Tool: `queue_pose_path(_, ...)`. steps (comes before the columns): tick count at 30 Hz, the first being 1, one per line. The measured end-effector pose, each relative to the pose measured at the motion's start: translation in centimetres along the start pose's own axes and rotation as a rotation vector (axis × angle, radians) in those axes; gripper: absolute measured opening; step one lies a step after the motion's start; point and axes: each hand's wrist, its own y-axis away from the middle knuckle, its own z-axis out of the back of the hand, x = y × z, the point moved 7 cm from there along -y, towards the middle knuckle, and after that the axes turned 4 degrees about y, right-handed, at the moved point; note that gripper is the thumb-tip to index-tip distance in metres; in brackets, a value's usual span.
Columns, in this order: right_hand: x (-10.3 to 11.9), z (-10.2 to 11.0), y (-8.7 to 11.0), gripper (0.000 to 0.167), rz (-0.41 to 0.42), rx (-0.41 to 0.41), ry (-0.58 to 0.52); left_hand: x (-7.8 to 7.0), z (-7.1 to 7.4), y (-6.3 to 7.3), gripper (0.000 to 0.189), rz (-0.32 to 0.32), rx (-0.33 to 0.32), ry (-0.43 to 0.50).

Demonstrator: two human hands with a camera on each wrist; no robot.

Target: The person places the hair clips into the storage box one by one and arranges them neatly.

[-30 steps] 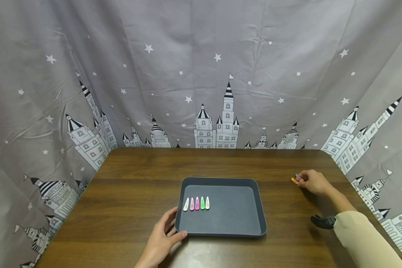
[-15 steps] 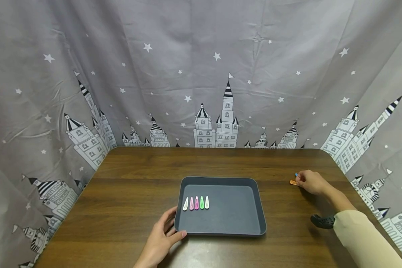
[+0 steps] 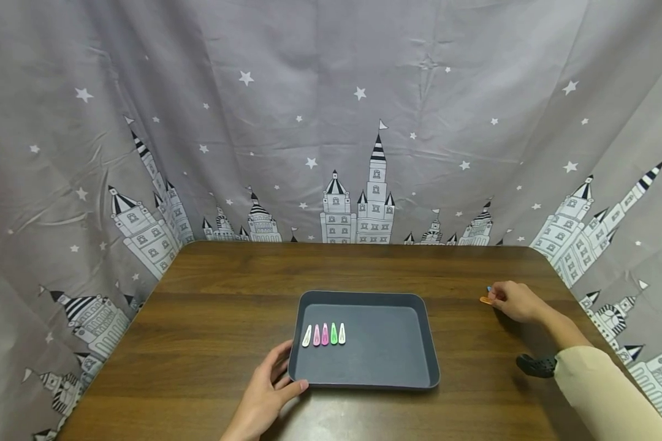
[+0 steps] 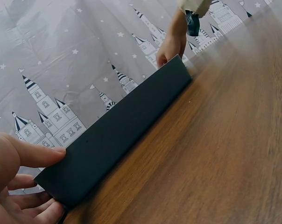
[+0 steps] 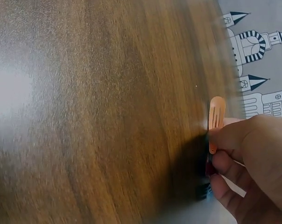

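Observation:
At the right of the table, my right hand (image 3: 515, 301) pinches an orange snap hair clip (image 5: 217, 112) between thumb and fingers. A bit of blue (image 3: 488, 288) shows just past its fingertips; in the right wrist view a dark red piece (image 5: 209, 167) lies under the fingers, mostly hidden. My left hand (image 3: 265, 386) grips the near left corner of a dark grey tray (image 3: 386, 343), thumb on the near wall and fingers round the left side. Inside the tray's left part several hair clips stand in a row: white, pink, magenta, green (image 3: 333, 334) and whitish.
The brown wooden table (image 3: 215, 306) reaches back to a grey curtain (image 3: 287, 92) printed with castles and stars. A black strap device (image 3: 535, 365) sits at the right sleeve's cuff. Bare wood lies between the tray and the right hand.
The orange clip has turned slightly in my right fingers, while that hand stays at nearly the same spot. My left hand and the tray have not moved.

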Motion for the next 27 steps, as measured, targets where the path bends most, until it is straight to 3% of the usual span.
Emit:
queue_pose_path(11,0.4,1.5,0.2,0.014,-0.002,-0.052,-0.051,-0.1,0.0,0.0,0.078,-0.003,-0.016,-0.004)
queue_pose_path(27,3.0,1.7,-0.8,0.009,-0.011,0.006,-0.184,0.0,-0.1,-0.1,0.078,-0.001,-0.004,0.005)
